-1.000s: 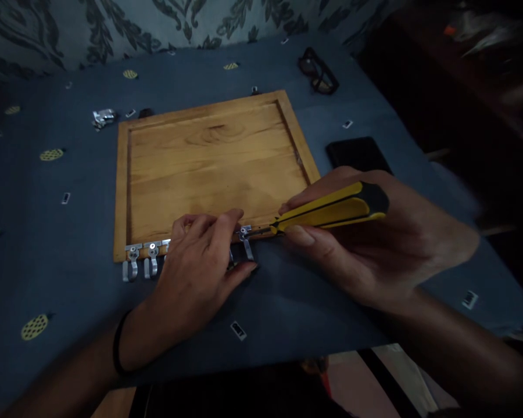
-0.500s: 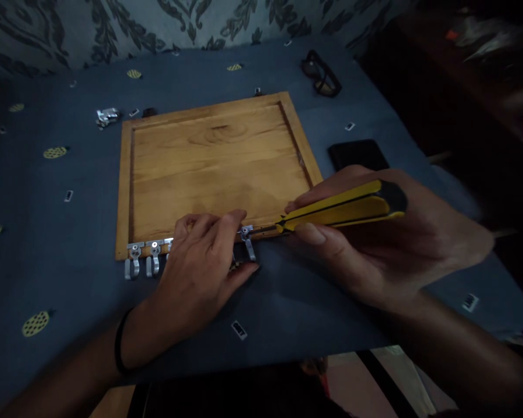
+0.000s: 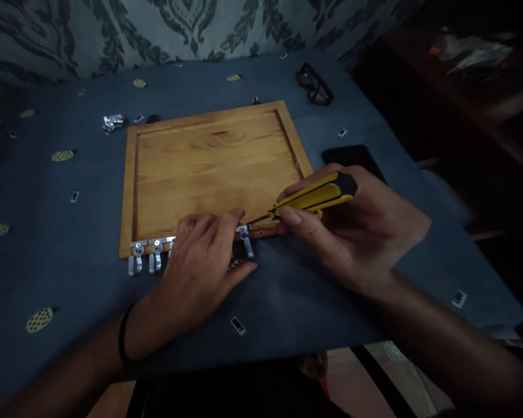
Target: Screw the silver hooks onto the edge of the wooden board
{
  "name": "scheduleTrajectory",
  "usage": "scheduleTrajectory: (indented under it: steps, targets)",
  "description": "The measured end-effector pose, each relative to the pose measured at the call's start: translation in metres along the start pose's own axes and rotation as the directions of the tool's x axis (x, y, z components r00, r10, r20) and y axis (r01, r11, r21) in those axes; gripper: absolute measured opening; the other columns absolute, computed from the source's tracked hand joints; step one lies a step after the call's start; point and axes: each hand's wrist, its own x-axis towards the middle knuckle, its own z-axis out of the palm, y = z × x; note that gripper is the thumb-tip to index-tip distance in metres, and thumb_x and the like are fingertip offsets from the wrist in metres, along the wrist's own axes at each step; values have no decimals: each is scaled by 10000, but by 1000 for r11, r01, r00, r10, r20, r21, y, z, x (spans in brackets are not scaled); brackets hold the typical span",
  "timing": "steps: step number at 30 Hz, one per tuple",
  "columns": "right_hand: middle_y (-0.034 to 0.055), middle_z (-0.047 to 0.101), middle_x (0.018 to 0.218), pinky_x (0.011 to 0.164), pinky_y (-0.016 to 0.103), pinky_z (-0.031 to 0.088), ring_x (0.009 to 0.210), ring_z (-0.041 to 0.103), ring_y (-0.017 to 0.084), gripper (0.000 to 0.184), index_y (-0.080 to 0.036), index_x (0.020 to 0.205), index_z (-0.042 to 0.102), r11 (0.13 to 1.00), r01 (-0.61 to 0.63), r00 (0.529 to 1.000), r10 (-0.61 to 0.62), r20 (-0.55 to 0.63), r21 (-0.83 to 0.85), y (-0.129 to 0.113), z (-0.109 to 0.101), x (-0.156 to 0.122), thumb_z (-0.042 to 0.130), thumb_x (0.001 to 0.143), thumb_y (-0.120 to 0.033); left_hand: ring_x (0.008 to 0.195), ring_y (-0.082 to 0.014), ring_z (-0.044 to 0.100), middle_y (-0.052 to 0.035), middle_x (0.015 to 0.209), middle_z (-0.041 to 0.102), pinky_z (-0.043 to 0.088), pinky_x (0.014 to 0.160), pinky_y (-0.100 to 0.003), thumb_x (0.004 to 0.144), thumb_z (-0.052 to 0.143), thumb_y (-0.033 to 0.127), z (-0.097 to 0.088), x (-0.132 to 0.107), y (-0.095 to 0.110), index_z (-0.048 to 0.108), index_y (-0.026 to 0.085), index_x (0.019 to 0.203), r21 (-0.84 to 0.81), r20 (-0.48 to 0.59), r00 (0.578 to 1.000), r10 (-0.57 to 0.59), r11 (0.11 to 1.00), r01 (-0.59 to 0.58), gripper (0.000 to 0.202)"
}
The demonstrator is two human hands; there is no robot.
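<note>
A framed wooden board [image 3: 209,168] lies on the cloth, with small metal hooks [image 3: 157,253] fixed along its near edge. My left hand [image 3: 203,264] is bent over that near edge, fingers on the wood and thumb beside it, gripping the board and covering some hooks. Just right of its fingers sits another metal hook [image 3: 246,241]. My right hand [image 3: 353,232] is closed around the yellow and black handle of a screwdriver [image 3: 316,194]. The screwdriver's shaft slants left, its tip at the top of that hook; whether it touches a screw is too small to tell.
Beyond the board's far left corner lies a shiny metal piece [image 3: 113,122]. Dark glasses [image 3: 314,86] rest at the back right, and a flat black object [image 3: 353,159] lies right of the board. The blue patterned cloth [image 3: 87,278] ends at a near edge.
My right hand and the screwdriver have shifted left, and the handle is tilted up more. The tip is now closer to the hook. My left hand keeps its place on the board.
</note>
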Motion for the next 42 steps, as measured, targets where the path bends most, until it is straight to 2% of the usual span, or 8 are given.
scheduleTrajectory:
  steps: [9,15,18,24,31,35,38,42]
  targets:
    - [-23,639,680,525,351,502,586,651,178,169,-275,838,600,999,17,999,-18,32,28,-1,0,0,754,887,-224,1046,-284,659,-88,1143,718,476,946,-444,853,807,313,1,2,-1,447,164,1315,-3,1,1000,6,1000,-6,604]
    - [-19,668,726,519,349,485,624,655,181,129,-279,867,621,999,4,1000,-4,-19,33,-1,0,-3,747,892,-266,1053,-286,651,-100,1166,714,478,942,-450,879,774,292,0,1,-2,436,164,1335,-1,20,1000,-2,1000,2,582]
    - [-23,667,729,481,335,462,585,630,165,125,-273,896,632,998,-8,1000,7,9,55,-2,-1,-3,756,885,-276,1058,-279,651,-97,1162,718,475,950,-442,885,762,268,-1,2,-2,440,161,1335,-18,21,1000,7,1000,-6,563]
    - [-18,680,709,511,355,480,609,644,182,157,-277,847,609,999,-17,1000,16,27,44,-4,-2,-2,763,881,-272,1072,-286,653,-99,1169,724,476,947,-442,889,759,269,-1,3,-1,452,156,1334,-11,8,1000,6,1000,-6,552]
    - [-15,674,707,524,354,490,639,670,191,121,-276,878,628,999,33,999,-34,24,38,-2,1,-2,747,897,-278,1074,-287,647,-99,1163,727,466,953,-449,895,756,271,-1,1,-1,439,141,1349,-12,13,1000,17,1000,-17,569]
    - [-12,694,746,527,351,492,636,660,181,129,-273,901,640,999,20,999,-22,37,51,-2,1,-3,768,883,-270,1076,-282,642,-86,1144,730,463,953,-439,903,747,272,-2,1,-1,447,154,1336,-17,17,1000,13,1000,-12,539]
    - [-14,721,787,542,351,513,633,659,177,146,-285,918,671,995,-2,999,-3,47,102,-2,1,-1,802,856,-266,1069,-283,642,-82,1130,731,462,952,-440,905,741,279,-3,2,-1,452,162,1334,-23,27,1000,4,1000,-3,530]
    - [0,768,870,629,347,576,718,709,189,187,-290,1035,737,985,56,992,-74,107,161,-2,-1,7,796,862,-246,1081,-284,638,-93,1158,720,461,954,-438,904,738,279,-1,2,-1,456,153,1330,-29,16,1000,6,1000,-6,526]
